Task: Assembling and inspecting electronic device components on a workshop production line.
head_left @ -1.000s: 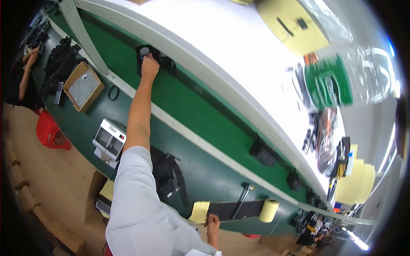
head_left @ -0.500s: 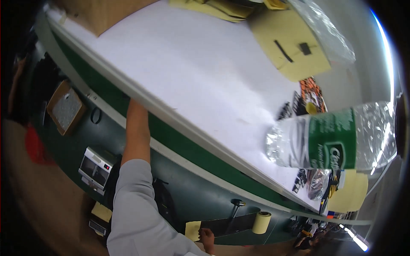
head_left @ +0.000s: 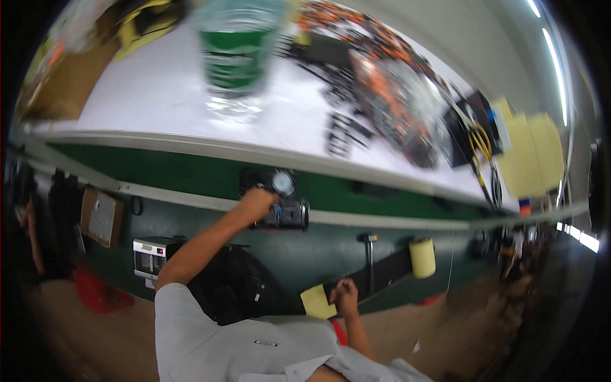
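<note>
My left hand (head_left: 258, 205) reaches to the green lower shelf, its fingers closed on a black object (head_left: 283, 215) that carries a round pale disc (head_left: 282, 183). What kind of object it is, I cannot make out. My right hand (head_left: 344, 295) is low over the bench edge with its fingers curled in. Whether anything sits in those fingers is too small to tell. Beside it lies a yellow sheet (head_left: 317, 302), at the near end of a dark board (head_left: 388, 270). A yellow roll (head_left: 422, 258) stands at the board's other end. A hammer-like tool (head_left: 370, 261) lies across the board.
Above, a white shelf (head_left: 153, 108) bears a blurred plastic bottle with a green label (head_left: 235, 60), bagged orange-and-black parts (head_left: 398, 108) and yellow cable (head_left: 478, 141). On the dark green bench are a silver machine (head_left: 149, 256), a black bag (head_left: 235, 283) and a cardboard box (head_left: 102, 218).
The view has turned, so the bottle now appears farther left. My left hand, earlier hidden under the white shelf, now shows with the black object. My right hand remains by the yellow sheet.
</note>
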